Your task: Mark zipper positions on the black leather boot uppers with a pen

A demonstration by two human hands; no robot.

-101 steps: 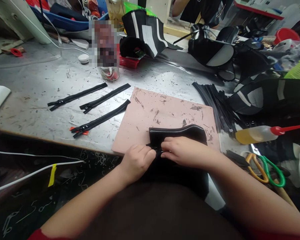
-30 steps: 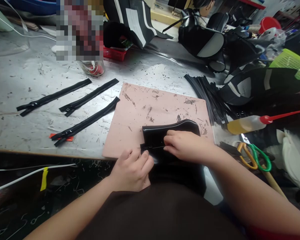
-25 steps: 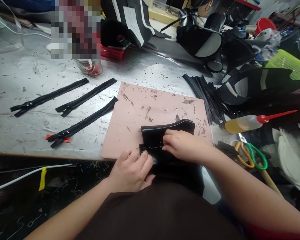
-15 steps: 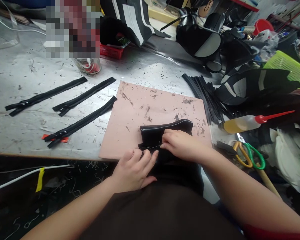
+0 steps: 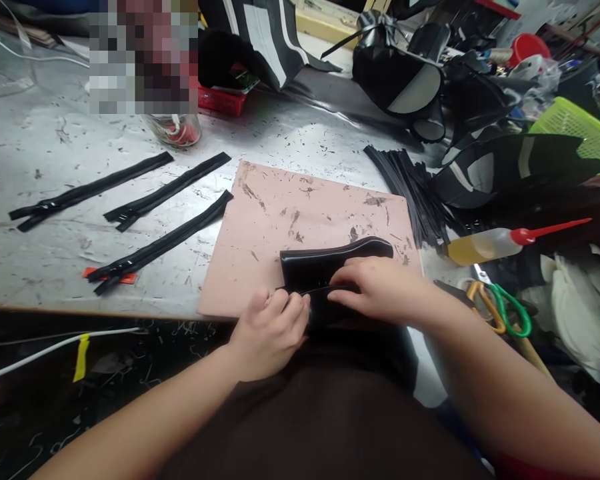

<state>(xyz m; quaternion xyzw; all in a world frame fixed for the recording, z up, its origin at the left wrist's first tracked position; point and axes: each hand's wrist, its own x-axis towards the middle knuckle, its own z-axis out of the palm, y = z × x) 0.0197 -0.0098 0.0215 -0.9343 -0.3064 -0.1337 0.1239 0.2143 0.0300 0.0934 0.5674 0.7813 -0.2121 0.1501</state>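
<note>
A glossy black leather piece (image 5: 307, 268) lies folded over the near edge of a pink board (image 5: 270, 207), its lower part hanging toward my lap. My left hand (image 5: 273, 330) is closed on its near edge, fingers curled and thumb tucked out of sight. On the right side of the same piece, my right hand (image 5: 373, 287) grips with bent fingers and the thumb along the edge. A thin dark edge runs between the two hands. Left of the board lie three black zippers, among them a front zipper (image 5: 160, 243) resting across a small orange tag (image 5: 130, 277).
A bundle of black strips (image 5: 405, 180) lies by the board's right edge. Further right are a glue bottle (image 5: 485, 247) with a red nozzle and scissors (image 5: 500, 313). Black leather parts (image 5: 397, 73), a red basket (image 5: 223, 101) and a jar (image 5: 177, 130) stand behind.
My right hand has shifted slightly right along the leather piece. My left hand's fingers have curled tighter. The leather's right end now extends further right.
</note>
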